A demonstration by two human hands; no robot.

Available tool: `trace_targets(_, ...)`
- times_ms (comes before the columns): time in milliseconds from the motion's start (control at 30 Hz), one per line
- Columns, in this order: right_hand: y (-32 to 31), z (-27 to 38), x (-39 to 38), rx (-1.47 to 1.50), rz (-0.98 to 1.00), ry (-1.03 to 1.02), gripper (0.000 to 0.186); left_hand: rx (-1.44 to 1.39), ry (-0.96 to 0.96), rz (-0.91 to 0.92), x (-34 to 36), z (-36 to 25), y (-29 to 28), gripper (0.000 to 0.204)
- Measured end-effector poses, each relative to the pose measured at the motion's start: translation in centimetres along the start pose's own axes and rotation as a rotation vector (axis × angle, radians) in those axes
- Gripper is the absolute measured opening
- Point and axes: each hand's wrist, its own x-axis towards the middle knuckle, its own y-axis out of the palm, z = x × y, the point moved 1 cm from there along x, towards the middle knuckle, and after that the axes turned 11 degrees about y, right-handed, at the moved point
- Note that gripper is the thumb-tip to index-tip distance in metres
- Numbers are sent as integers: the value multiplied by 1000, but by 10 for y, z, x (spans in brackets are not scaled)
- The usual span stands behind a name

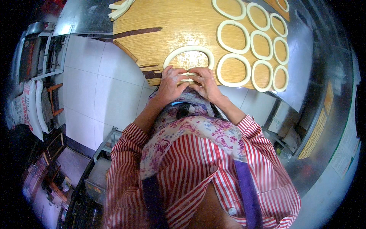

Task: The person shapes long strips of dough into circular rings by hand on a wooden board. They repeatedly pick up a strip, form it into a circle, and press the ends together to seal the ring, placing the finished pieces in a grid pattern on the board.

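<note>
A pale dough ring point(189, 49) lies on the wooden board point(183, 26) right before me. My left hand point(172, 82) and my right hand point(204, 81) meet at the ring's near side, close to the board's front edge. The fingers of both hands are bent and pinch the dough there from either side, fingertips nearly touching. My hands partly hide the stretch of dough between them. To the right, several finished-looking dough rings point(233, 70) lie in rows on the same board.
Several loose dough strips point(121, 9) lie at the board's far left corner. A metal counter point(82, 17) stands beyond it. White sacks point(33, 107) lean by a rack at left. On the right, a tray point(314, 133) holds rows of pale pieces. Tiled floor point(82, 76) shows at left.
</note>
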Motion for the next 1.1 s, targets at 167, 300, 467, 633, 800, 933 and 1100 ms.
trace_targets(167, 2, -10, -3, 365, 62, 229, 31, -3, -58, 45, 4, 2, 6, 16)
trace_targets(300, 5, -16, 0, 340, 48, 200, 21, 1, -69, 10, 6, 1, 9, 13)
trace_targets(467, 3, -14, 4, 142, 18, 82, 16, 11, -105, 23, 8, 3, 10, 13)
trace_targets(633, -1, 2, 3, 271, -19, 244, 17, -23, -129, 11, 7, 8, 10, 14)
trace_targets(800, 7, -8, 1, -3, -53, 133, 20, -119, -248, -13, 18, 3, 9, 27)
trace_targets(933, -4, 1, -5, 68, -134, 148, 25, -170, -242, 48, 29, 2, 8, 31)
trace_targets(1100, -18, -21, -35, 157, -185, 304, 25, -87, -196, 120, 37, 3, 10, 33)
